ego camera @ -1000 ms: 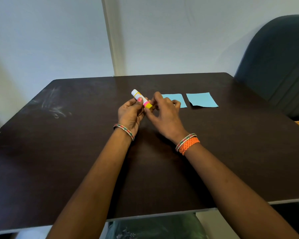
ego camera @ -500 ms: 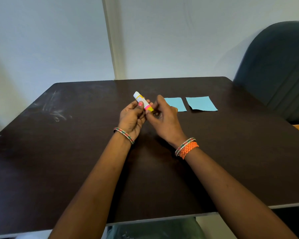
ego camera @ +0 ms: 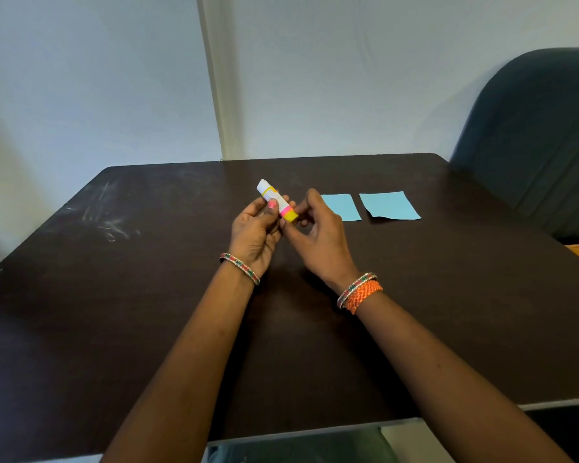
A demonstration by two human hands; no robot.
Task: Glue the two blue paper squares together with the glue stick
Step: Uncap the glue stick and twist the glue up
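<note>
Both arms reach out over the dark table. The left hand is turned palm up and wraps around the middle of the glue stick, with the thumb pressed on its side. The glue stick is lifted off the table and tilts, its white end up and away, its yellow end down. The right hand pinches the yellow end with its fingertips. The two blue paper squares lie flat on the table, side by side but apart. The near square is just behind the right hand's fingers. The far square lies to its right.
</note>
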